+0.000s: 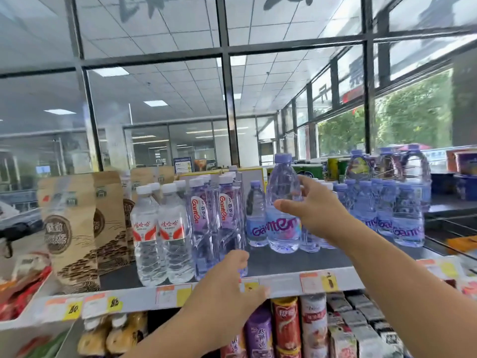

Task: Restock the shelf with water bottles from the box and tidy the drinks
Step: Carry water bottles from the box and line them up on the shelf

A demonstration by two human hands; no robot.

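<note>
Here the right hand (307,208) wraps the middle of a purple-capped water bottle (283,202), thumb across the front just above the label, fingers curled round the far side. The bottle stands upright with its base on or just over the top shelf (278,264), at the front of a gap in the row; whether it has fully touched down is hard to tell. The left hand (229,277) reaches low toward the foot of the slim bottles (222,220) with the red-and-white labels. Its fingers lie loosely bent near their bases and grip nothing that can be seen; the motion blur hides whether the fingertips touch the plastic.

To finish this placement well, the gripped bottle should probably be set flat, then slid back until it sits just in front of the smaller purple bottle (255,215) behind it, label facing out like its neighbours. Holding at mid-body is sensible: thin plastic gives under a hard squeeze, so a light hold and a straight push seem best. The release should wait until the base is firmly down, since a tall bottle let go at a tilt could knock the purple row (397,215) to the right.

The left hand looks placed to steady or square up the slim bottles, which stand close to the shelf edge beside the white-capped bottles (162,228). Nudging them from the base, not the neck, ought to keep them from toppling. The box is not in view.
</note>
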